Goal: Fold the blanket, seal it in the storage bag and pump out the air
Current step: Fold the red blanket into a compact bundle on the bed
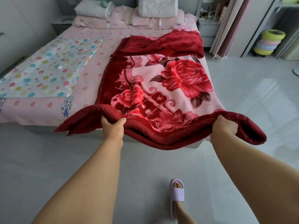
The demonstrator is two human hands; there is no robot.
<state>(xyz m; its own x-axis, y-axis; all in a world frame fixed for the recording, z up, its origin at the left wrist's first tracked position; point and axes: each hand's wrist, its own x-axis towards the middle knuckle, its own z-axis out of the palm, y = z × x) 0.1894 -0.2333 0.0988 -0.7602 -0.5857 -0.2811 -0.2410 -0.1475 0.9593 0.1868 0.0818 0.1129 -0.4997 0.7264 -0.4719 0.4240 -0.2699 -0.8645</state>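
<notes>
The red rose-print blanket (161,81) lies lengthwise on the pink bed (40,110), its far end already doubled back. The near edge is lifted off the mattress and overhangs the floor. The left hand (112,128) and right hand (224,127) each grip this thick, layered hem, fingers curled over it and pressed together, thumbs beneath, spaced apart, probably to keep the edge level for the next fold. The flower-print storage bag (48,73) lies flat beside the blanket, apparently empty; its opening cannot be made out.
</notes>
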